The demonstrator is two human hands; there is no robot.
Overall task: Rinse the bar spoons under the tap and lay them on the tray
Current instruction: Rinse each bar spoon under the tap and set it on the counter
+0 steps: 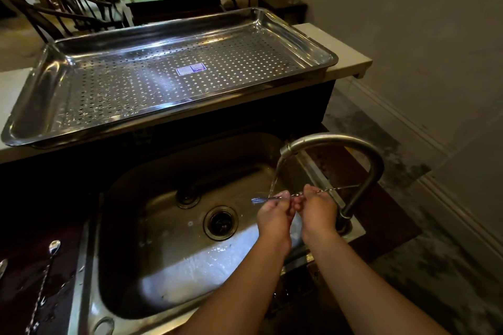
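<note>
Both my hands hold one thin twisted bar spoon (297, 194) level under the running tap (334, 144). My left hand (275, 215) pinches the shaft near its forked end, which sticks out to the left. My right hand (317, 208) grips the shaft further right, and the far end reaches toward the tap's neck. The water stream falls onto the shaft between my hands. The perforated steel tray (40, 73) sits on the raised counter behind the sink, with nothing lying on it. Another bar spoon (46, 275) lies on the dark counter at the left.
The steel sink (152, 226) has a round drain (220, 221) at its middle and is wet. A spoon bowl (2, 266) shows at the left edge. Dark wooden chairs (62, 5) stand behind the counter. A pale wall and a tiled floor lie to the right.
</note>
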